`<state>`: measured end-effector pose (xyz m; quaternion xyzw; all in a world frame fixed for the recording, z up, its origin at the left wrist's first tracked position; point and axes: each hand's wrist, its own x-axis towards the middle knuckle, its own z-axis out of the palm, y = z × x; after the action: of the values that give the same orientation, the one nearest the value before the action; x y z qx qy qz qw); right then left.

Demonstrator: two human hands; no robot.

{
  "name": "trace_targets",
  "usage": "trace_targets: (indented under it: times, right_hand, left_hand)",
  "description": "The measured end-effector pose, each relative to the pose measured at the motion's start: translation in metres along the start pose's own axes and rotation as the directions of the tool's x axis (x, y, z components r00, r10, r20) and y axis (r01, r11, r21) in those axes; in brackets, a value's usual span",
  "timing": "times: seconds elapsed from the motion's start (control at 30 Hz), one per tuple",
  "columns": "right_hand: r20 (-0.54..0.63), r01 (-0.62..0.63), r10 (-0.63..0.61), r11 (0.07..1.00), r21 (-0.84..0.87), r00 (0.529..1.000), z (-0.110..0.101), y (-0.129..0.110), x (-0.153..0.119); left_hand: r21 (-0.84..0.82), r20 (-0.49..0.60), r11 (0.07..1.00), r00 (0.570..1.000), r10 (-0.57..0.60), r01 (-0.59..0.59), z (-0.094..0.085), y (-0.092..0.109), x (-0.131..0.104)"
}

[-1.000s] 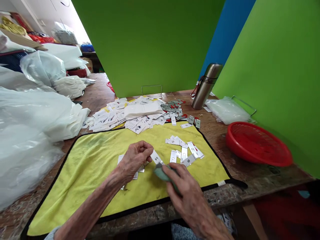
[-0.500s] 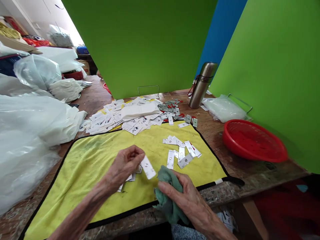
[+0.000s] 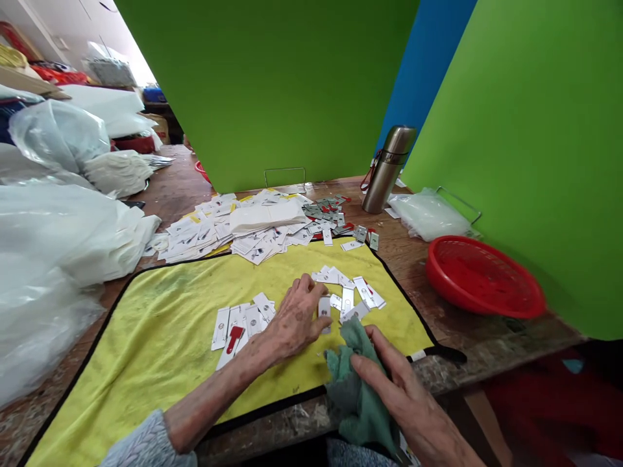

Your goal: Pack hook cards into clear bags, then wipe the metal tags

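Observation:
My left hand (image 3: 298, 316) reaches over the yellow cloth, its thumb and fingers closed around a small silver-white metal plate (image 3: 324, 307) at the left edge of a loose group of similar plates (image 3: 347, 299). In my right hand (image 3: 396, 373), near the front edge, a crumpled green rag (image 3: 357, 383) is gripped between thumb and fingers. Left of my left wrist lies another group of plates (image 3: 253, 319), partly behind the forearm. A red key-shaped piece (image 3: 234, 338) shows on one of them.
Behind the yellow cloth (image 3: 165, 311) are a heap of printed cards (image 3: 199, 233) and several grey and red metal pieces (image 3: 326, 211). A steel flask (image 3: 389, 170), a clear plastic bag (image 3: 428, 214) and a red basket (image 3: 481, 275) stand to the right. Plastic bags (image 3: 43, 240) fill the left.
My left hand has left the plate it held with the left group and moved right to a plate by the other group. My right hand still grips the rag, slightly farther right.

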<state>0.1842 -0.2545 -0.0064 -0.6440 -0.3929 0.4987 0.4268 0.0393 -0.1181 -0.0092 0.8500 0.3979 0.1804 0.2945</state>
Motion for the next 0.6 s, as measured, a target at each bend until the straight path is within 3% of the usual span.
trace_targets:
  times: [0.1, 0.2, 0.27, 0.33, 0.43, 0.5, 0.53, 0.6]
  right_hand:
    - [-0.012, 0.104, -0.106, 0.986, -0.131, 0.994, -0.003, -0.008, 0.011]
    - [-0.065, 0.238, -0.273, 0.915, -0.327, 0.96, 0.008, -0.021, 0.023]
    - [-0.063, 0.366, -0.453, 0.789, -0.494, 0.889, 0.024, -0.025, 0.029]
    - [0.001, 0.451, -0.599, 0.601, -0.659, 0.8, 0.04, -0.023, 0.032]
    - [0.099, 0.474, -0.694, 0.373, -0.798, 0.713, 0.054, -0.009, 0.027]
    - [0.124, 0.517, -0.695, 0.39, -0.762, 0.708, 0.051, -0.001, 0.021]
    - [0.112, 0.529, -0.664, 0.47, -0.707, 0.739, 0.047, 0.0, 0.019]
    - [0.025, 0.434, -0.503, 0.719, -0.542, 0.864, 0.037, -0.002, 0.018]
  left_hand:
    - [-0.28, -0.031, 0.951, 0.989, -0.144, 0.13, -0.009, -0.006, -0.001]
    - [-0.492, 0.053, 0.832, 0.963, -0.266, 0.257, -0.019, -0.003, -0.003]
    - [-0.602, 0.116, 0.738, 0.948, -0.297, 0.305, -0.024, 0.004, -0.006]
    - [-0.696, 0.161, 0.632, 0.931, -0.327, 0.342, -0.028, 0.011, -0.008]
    - [-0.748, 0.145, 0.546, 0.895, -0.422, 0.378, -0.033, 0.012, -0.011]
    - [-0.751, 0.111, 0.533, 0.87, -0.481, 0.39, -0.036, 0.007, -0.013]
    - [-0.753, 0.094, 0.531, 0.863, -0.497, 0.388, -0.038, 0.004, -0.015]
    - [-0.76, 0.087, 0.526, 0.863, -0.498, 0.38, -0.038, 0.001, -0.018]
